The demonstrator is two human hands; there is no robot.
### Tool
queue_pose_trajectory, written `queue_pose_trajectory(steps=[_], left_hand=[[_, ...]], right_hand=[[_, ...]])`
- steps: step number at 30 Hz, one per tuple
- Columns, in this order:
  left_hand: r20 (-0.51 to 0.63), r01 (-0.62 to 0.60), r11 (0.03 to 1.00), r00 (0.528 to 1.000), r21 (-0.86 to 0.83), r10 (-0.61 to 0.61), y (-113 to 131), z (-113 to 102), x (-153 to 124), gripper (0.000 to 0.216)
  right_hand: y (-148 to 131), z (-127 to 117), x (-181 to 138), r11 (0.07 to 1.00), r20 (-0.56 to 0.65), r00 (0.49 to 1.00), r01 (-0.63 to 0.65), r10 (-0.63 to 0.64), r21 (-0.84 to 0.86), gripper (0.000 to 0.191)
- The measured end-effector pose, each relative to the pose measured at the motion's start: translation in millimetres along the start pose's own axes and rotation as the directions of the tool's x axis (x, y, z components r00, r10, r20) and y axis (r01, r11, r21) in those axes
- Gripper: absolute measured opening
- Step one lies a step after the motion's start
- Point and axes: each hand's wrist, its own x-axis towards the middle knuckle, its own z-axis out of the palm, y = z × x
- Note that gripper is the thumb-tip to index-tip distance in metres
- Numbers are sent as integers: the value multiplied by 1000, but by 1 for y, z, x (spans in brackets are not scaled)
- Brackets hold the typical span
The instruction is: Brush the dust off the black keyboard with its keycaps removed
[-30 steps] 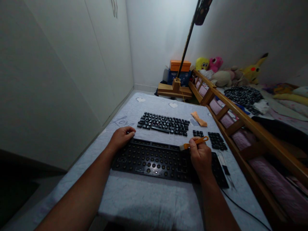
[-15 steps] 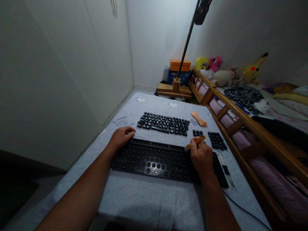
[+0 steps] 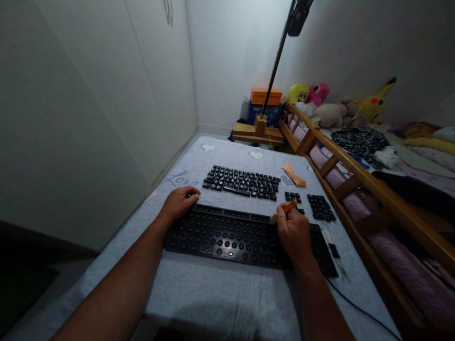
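A black keyboard [image 3: 220, 237] without its keycaps lies on the cloth-covered table, small round switch spots showing across it. My left hand [image 3: 180, 201] grips the keyboard's far left corner, thumb and fingers closed at its edge. In my right hand [image 3: 293, 229] is a small brush [image 3: 290, 205] with an orange handle, its bristle end low over the keyboard's far edge, right of the middle. My right hand and forearm hide part of the keyboard's right side. Beyond it, the removed keycaps [image 3: 241, 182] lie in rows, with the number-pad keycaps [image 3: 320, 207] farther right.
An orange cloth strip [image 3: 293, 175] lies behind the keycaps. A thin wire tool [image 3: 333, 250] rests right of the keyboard, near a black cable [image 3: 359, 308]. A wooden bed rail [image 3: 341, 175] borders the table's right side; a lamp-like stand [image 3: 279, 57] rises behind.
My right hand has shifted slightly left with the brush along the keyboard's far edge, uncovering a few keycaps behind it. My left hand has stayed in place.
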Motion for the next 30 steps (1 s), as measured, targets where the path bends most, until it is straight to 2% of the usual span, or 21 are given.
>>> queue_pose_trajectory(steps=[5,11,16,20,26,30], left_hand=[[9,3,1000,1000,5,-3,-1,0,1,39],[10,4,1000,1000,3,-4,0,0,1,39],[7,3,1000,1000,1,-3,1,-1,1,38],[-2,0,1000,1000,-5,0,2,-1,0,38],[-3,4,1000,1000,-10,-4,4,-2,-1,37],[0,8,1000,1000,-1,-8,6,-2,-1,37]], right_hand=[[-6,2,-1,997,11,1000,15,-16,71,37],[-12,0,-3,959,34,999,14,-25,283,34],[-5,-2,-2,973,-63,998,22,-8,229,33],[-5,0,-1,989,-46,999,15,-8,148,34],[-16,2,-3,953,67,997,5,-27,304,32],[-16,1,-4,944,57,998,10,-31,331,31]])
